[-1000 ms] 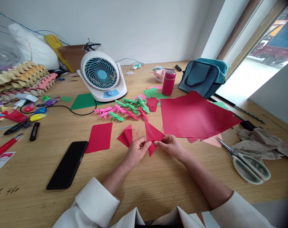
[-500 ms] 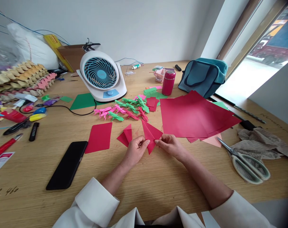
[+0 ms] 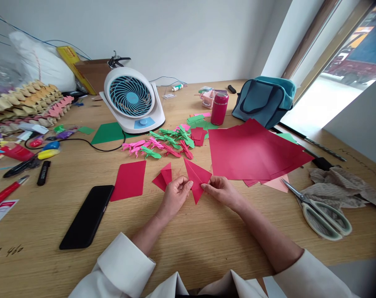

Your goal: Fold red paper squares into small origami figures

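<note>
Both hands pinch a folded red paper [image 3: 196,174], a kite-like shape with a crease down it and a point toward me. My left hand [image 3: 177,191] grips its left edge between thumb and fingers. On the opposite edge, my right hand [image 3: 221,190] does the same. Just left of my left hand lies another folded red paper [image 3: 165,176]. Farther left is a flat red paper rectangle [image 3: 128,180]. Beyond my hands sits a heap of small folded paper figures [image 3: 166,140] in pink, green and red.
Large red sheets [image 3: 250,153] lie to the right, with scissors [image 3: 321,213] near them. A black phone [image 3: 87,217] rests at left. Farther back stand a white fan [image 3: 132,99], a red flask [image 3: 219,108] and a blue bag [image 3: 262,101].
The folded red paper has shifted very slightly, its lower point a touch lower and more to the right. Both hands keep their pinch on it.
</note>
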`<state>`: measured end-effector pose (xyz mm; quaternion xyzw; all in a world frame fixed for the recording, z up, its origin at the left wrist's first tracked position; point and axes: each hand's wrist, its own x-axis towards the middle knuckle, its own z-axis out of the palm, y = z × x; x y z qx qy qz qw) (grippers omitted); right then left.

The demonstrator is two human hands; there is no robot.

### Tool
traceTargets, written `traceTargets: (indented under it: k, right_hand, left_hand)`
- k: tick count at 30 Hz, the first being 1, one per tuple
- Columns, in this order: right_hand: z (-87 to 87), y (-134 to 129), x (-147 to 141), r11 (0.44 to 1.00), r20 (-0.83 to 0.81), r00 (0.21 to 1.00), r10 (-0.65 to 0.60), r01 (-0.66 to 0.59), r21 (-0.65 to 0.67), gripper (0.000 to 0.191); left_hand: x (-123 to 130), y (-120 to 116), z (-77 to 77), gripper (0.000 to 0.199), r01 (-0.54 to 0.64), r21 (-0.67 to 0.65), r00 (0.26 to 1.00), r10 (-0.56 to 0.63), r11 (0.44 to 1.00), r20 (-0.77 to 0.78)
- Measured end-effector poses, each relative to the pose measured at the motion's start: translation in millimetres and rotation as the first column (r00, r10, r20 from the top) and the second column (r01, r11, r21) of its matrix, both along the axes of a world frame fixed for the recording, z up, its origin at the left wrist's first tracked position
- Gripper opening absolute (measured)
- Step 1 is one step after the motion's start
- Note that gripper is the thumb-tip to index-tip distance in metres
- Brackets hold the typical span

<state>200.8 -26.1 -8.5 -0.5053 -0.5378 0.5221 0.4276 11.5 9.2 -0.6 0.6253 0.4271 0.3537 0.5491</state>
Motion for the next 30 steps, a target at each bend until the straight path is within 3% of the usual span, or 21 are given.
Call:
traceTargets:
  k: [6,12,17,22,26,30]
  right_hand:
    - [10.2,-4.1,0.7,0.998,-0.011,0.998,0.06,-0.06,-0.011,0.043]
    - [19.6,-1.0,-3.4,0.994,-0.078,0.992,-0.094,0.098,0.052,0.041]
    - [12.6,0.3,-6.7,0.969,-0.19,0.97,-0.149,0.182,0.169,0.041]
    - [8.8,-8.4,-6.9,0.929,0.033,0.994,-0.108,0.089,0.359,0.031]
    - [13.1,-11.5,-7.9,0.867,0.218,0.971,-0.096,-0.026,0.497,0.029]
    - [18.2,-11.9,-8.3,0.779,0.301,0.933,-0.198,-0.037,0.626,0.029]
  left_hand:
    - [-0.7,3.3,-2.4,0.038,-0.064,-0.076,0.992,0.071,0.995,0.1]
    - [1.3,2.1,4.7,0.041,-0.107,-0.19,0.975,0.14,0.976,0.17]
    - [2.1,2.5,8.0,0.043,-0.09,-0.311,0.956,0.169,0.946,0.239]
    - [1.9,1.3,11.7,0.043,-0.044,-0.353,0.948,0.151,0.935,0.282]
    - [1.7,-0.4,13.9,0.042,-0.002,-0.363,0.949,0.116,0.932,0.293]
    - [1.7,-2.4,14.0,0.041,0.053,-0.362,0.951,0.063,0.931,0.302]
